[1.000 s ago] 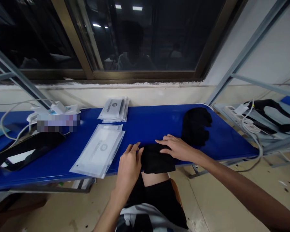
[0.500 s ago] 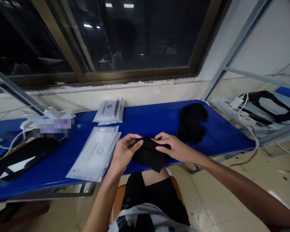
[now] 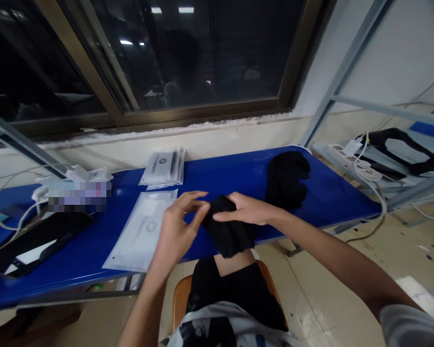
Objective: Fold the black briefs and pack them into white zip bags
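A folded black cloth (image 3: 226, 229) lies at the blue table's (image 3: 325, 202) front edge, its lower end hanging over. My right hand (image 3: 246, 212) lies across it, fingers and thumb closing on the fabric. My left hand (image 3: 177, 226) stands raised at the cloth's left side, fingers spread, fingertips at its edge. Beneath that hand is a flat clear plastic bag (image 3: 141, 233) with a printed round logo. A heap of black fabric (image 3: 286, 180) lies behind the right hand, not touching it.
A stack of plastic bags (image 3: 162, 166) lies by the wall. A black tablet (image 3: 39, 243) and white cables lie at the left. On a side shelf at the right sit a power strip (image 3: 347, 154) and black pieces (image 3: 401, 144). My lap and a wooden chair (image 3: 181, 299) lie below the table.
My left hand has lifted and drawn left off the cloth, its fingers spreading. The cloth has narrowed and turned under my right hand. The view has tilted slightly, and a grey sleeve shows at lower right.
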Demonstrator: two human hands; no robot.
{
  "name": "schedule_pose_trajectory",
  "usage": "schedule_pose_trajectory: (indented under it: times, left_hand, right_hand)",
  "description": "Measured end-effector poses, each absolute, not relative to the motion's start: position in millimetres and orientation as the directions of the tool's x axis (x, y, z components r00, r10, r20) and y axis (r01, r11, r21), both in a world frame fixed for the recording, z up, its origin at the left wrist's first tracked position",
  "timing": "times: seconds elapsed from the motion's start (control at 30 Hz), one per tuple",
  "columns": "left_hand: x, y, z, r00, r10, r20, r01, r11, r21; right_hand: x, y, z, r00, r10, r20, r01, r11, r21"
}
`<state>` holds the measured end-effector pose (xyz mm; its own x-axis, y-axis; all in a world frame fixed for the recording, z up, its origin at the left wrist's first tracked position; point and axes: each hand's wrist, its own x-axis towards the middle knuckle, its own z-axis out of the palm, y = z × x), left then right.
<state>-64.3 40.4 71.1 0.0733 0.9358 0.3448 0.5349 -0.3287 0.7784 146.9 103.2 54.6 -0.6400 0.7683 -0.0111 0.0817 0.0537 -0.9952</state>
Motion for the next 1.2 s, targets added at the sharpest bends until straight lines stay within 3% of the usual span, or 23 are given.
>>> schedule_pose_trajectory:
  times: [0.1,0.17,0.23,0.3,0.37,0.47,0.57,0.73,0.8,0.87,1.0,1.1,1.2]
  left_hand:
    - [-97,29,53,-0.107,0.926,0.363,0.897,-0.068,0.436]
    - [-114,21,41,-0.17,0.943,0.287,0.973,0.114,0.202]
    - [-123,16,33,-0.197,0.959,0.205,0.979,0.181,0.096]
    - [-125,14,31,-0.199,0.966,0.164,0.98,0.192,0.057]
    - [-122,12,33,-0.222,0.963,0.15,0.975,0.22,0.029]
    - [-118,8,43,-0.229,0.963,0.141,0.973,0.225,0.042]
    - [-115,3,50,-0.184,0.96,0.212,0.983,0.177,0.048]
    - [-122,4,44,-0.206,0.969,0.135,0.979,0.206,0.015]
    - [-127,5,40,-0.188,0.975,0.115,0.982,0.185,0.038]
    - [-125,4,41,-0.172,0.966,0.192,0.979,0.146,0.141]
    - [-93,3,48,-0.172,0.932,0.319,0.784,-0.066,0.617]
    - [-61,10,45,-0.004,0.984,0.176,0.507,-0.149,0.849]
    - [-50,17,36,0.19,0.981,0.044,0.34,-0.108,0.934]
  right_hand:
    - [158,100,44,-0.554,0.832,-0.035,0.088,0.017,-0.996]
    - [168,102,38,-0.469,0.883,0.023,0.19,0.126,-0.974]
    - [176,108,32,-0.36,0.923,0.134,0.33,0.261,-0.907]
    - [181,114,27,-0.247,0.943,0.225,0.396,0.31,-0.864]
    - [186,118,23,-0.21,0.956,0.204,0.34,0.267,-0.902]
    - [190,117,19,-0.261,0.965,0.011,0.033,0.021,-0.999]
    - [189,108,19,-0.28,0.942,-0.183,-0.239,-0.253,-0.937]
    - [175,90,22,-0.281,0.918,-0.28,-0.429,-0.381,-0.819]
    - [168,86,20,-0.278,0.925,-0.259,-0.444,-0.364,-0.819]
    - [162,83,17,-0.265,0.938,-0.223,-0.429,-0.322,-0.844]
    - [147,75,12,-0.227,0.967,-0.114,-0.388,-0.197,-0.901]
    - [139,68,15,-0.267,0.964,-0.021,-0.371,-0.123,-0.921]
    - [141,66,20,-0.311,0.95,-0.021,-0.365,-0.14,-0.92]
